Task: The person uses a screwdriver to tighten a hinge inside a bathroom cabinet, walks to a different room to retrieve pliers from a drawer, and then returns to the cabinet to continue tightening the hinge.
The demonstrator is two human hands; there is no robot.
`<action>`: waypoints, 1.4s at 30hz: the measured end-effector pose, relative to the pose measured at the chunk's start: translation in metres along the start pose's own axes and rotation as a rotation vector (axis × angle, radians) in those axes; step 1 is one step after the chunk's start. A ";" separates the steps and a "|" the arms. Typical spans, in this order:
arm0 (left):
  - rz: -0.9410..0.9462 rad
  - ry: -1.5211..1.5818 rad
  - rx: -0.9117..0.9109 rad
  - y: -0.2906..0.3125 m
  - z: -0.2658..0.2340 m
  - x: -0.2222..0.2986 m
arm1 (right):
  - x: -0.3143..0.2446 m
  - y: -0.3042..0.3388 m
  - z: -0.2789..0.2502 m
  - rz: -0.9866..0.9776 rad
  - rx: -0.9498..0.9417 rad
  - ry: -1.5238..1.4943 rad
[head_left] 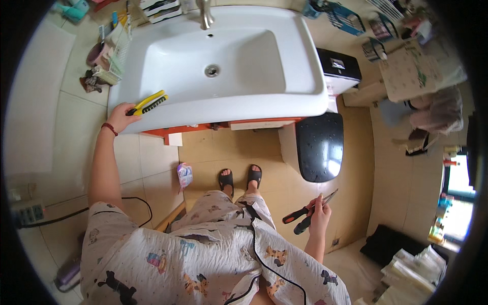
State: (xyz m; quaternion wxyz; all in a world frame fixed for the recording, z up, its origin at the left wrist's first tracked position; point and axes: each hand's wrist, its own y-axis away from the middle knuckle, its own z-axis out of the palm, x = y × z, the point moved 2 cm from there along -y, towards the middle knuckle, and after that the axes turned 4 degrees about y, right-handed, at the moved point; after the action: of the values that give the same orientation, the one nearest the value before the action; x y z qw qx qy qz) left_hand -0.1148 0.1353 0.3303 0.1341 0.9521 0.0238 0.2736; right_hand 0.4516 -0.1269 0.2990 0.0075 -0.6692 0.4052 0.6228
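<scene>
At the front left corner of the white washbasin (pixel 300 104), my left hand (pixel 122 118) is closed around one end of a yellow-and-black hand tool (pixel 148 103). Its two long parts, one yellow and one black and ridged, spread in a narrow V over the basin's rim. Out to the right, below the toilet, my right hand (pixel 319 212) grips a hand tool with black-and-orange handles (pixel 294 216). A pointed metal end sticks out past the fingers, away from me. Whether this is scissors or pliers I cannot tell.
A metal faucet (pixel 205 14) rises behind the basin. Left of it stands a white rack (pixel 116 56) with a mug and small items. The toilet (pixel 321 147) has a wet black lid. A colourful packet (pixel 184 177) lies beside my feet. A black cable (pixel 76 211) runs from the left-hand socket.
</scene>
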 end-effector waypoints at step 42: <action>-0.027 0.932 0.038 0.126 0.198 0.234 | -0.110 -0.055 0.202 -0.027 -1.304 -0.176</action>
State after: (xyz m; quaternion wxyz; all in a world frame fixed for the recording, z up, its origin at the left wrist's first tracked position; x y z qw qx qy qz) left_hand 0.1849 -0.0058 0.3237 0.0952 0.7295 0.0990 0.6700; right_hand 0.3266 0.0726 0.3191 -0.3585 -0.4881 -0.0655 0.7931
